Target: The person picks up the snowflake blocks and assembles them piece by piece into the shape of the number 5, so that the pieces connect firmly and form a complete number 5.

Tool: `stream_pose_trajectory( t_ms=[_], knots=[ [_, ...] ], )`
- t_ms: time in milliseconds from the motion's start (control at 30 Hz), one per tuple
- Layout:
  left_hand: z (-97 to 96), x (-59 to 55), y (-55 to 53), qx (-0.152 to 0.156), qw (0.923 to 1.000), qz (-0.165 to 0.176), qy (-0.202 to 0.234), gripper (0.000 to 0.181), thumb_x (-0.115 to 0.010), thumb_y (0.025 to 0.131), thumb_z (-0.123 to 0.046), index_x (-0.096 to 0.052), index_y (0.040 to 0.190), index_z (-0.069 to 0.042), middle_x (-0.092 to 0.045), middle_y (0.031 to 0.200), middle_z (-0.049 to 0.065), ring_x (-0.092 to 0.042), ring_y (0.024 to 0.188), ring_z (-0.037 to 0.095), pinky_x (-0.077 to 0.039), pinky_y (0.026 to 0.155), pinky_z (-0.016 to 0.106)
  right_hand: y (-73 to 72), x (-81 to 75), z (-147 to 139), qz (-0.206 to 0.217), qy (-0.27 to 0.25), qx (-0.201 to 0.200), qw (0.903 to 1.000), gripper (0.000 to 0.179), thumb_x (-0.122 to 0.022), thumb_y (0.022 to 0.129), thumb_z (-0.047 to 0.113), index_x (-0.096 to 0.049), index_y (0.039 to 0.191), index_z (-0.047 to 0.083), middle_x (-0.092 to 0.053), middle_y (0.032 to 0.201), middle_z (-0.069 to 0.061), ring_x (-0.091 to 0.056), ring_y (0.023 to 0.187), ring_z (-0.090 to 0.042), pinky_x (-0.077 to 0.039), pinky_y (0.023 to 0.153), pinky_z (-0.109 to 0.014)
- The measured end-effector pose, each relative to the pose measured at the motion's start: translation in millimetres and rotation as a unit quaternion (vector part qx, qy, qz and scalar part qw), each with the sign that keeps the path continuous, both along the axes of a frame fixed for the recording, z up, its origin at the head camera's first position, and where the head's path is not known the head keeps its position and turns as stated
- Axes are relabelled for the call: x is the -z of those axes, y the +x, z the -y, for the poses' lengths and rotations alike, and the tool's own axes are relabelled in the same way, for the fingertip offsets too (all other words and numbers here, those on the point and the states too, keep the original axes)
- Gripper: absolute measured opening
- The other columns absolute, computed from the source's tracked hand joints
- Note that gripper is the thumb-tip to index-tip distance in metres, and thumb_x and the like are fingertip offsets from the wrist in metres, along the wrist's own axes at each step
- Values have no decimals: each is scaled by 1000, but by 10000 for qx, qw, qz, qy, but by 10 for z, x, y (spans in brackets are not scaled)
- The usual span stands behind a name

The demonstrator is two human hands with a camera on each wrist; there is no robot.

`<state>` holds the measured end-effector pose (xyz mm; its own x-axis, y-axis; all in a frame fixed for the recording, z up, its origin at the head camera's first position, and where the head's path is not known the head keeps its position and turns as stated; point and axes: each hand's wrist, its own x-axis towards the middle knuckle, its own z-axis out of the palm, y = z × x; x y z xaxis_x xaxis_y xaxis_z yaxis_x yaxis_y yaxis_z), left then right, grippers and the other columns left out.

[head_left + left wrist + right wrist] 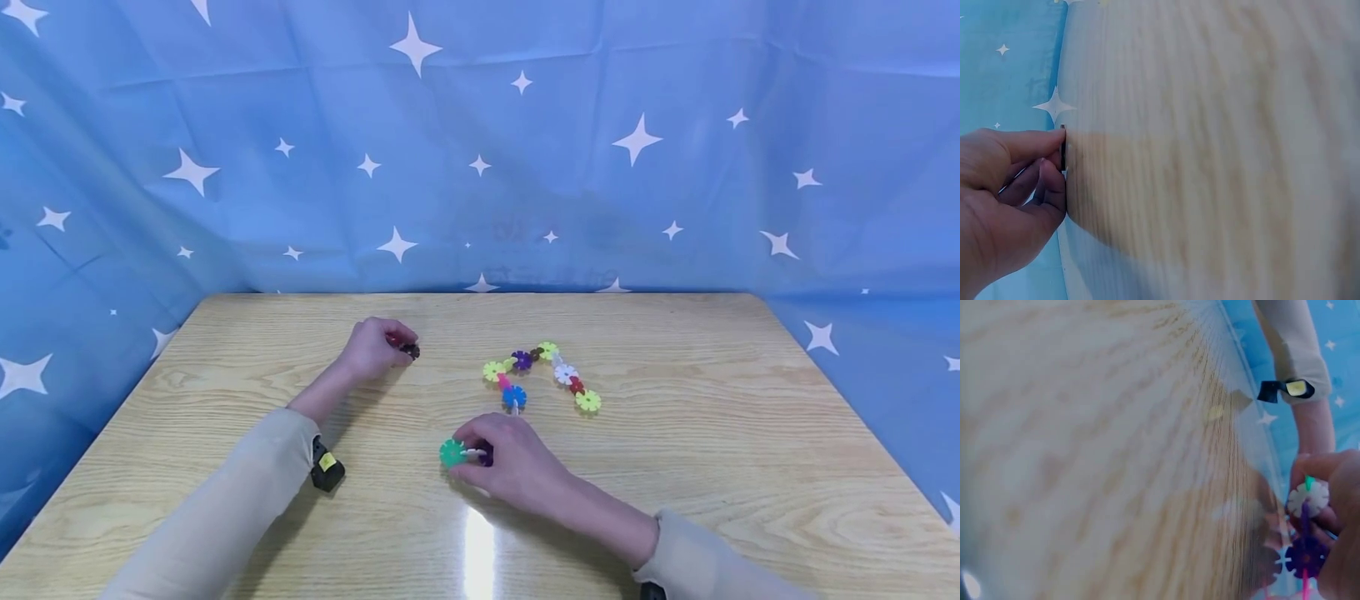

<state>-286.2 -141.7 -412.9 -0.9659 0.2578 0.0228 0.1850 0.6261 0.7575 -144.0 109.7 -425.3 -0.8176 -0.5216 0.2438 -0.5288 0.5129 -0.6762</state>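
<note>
At the far left of the table, my left hand (377, 346) has thumb and fingers on a dark notched plastic disc (410, 351). A bit of red shows beside that disc, partly covered by the fingers. In the left wrist view only a thin dark edge (1063, 149) appears at the fingertips. Nearer the front, my right hand (517, 462) holds linked notched discs: a green disc (452, 452), a white disc (1308, 499) and a purple disc (1306, 557), with pink below it. My palm and fingers hide part of these pieces.
Beyond my right hand lies a bent chain of colourful discs, from a blue disc (514, 397) around to a yellow-green disc (588, 401). Whether it joins the held pieces is hidden. The wooden table (675, 475) meets a blue star-patterned cloth (480, 125) at its back edge.
</note>
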Motion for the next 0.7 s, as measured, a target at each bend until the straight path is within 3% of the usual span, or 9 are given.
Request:
stream_pose_trajectory(
  t_ms=[167, 433, 600, 700],
  knots=[
    [27, 16, 19, 26, 9999, 128, -8, 29, -80, 83, 3, -74, 112, 4, -74, 106, 16, -68, 99, 30, -54, 90, 41, 2, 9, 3, 36, -17, 16, 10000, 29, -86, 84, 20, -73, 108, 8, -72, 101, -1, -67, 89, -13, -56, 77, -24],
    [75, 51, 55, 113, 9999, 39, -36, 27, -81, 81, -2, -75, 107, 2, -74, 98, 11, -66, 89, 24, -54, 82, 37, -4, 17, -2, -10, 23, 6, 10000, 27, -86, 85, 20, -73, 106, 9, -72, 100, 1, -67, 89, -12, -55, 76, -24],
    [109, 47, 97, 248, 9997, -56, -39, 20, -81, 82, -4, -76, 102, -1, -70, 112, 15, -63, 90, 22, -52, 82, 36, 0, 14, 4, 7, 43, 36, 10000, 27, -86, 85, 20, -73, 106, 10, -71, 100, 1, -67, 89, -11, -55, 76, -23],
    [135, 47, 124, 362, 9993, -94, -35, 18, -81, 83, -3, -75, 99, -2, -69, 111, 15, -61, 90, 22, -51, 83, 36, 3, 7, 9, 8, 64, 44, 10000, 27, -86, 85, 20, -73, 106, 10, -71, 100, 2, -66, 88, -11, -55, 76, -24]
  ],
)
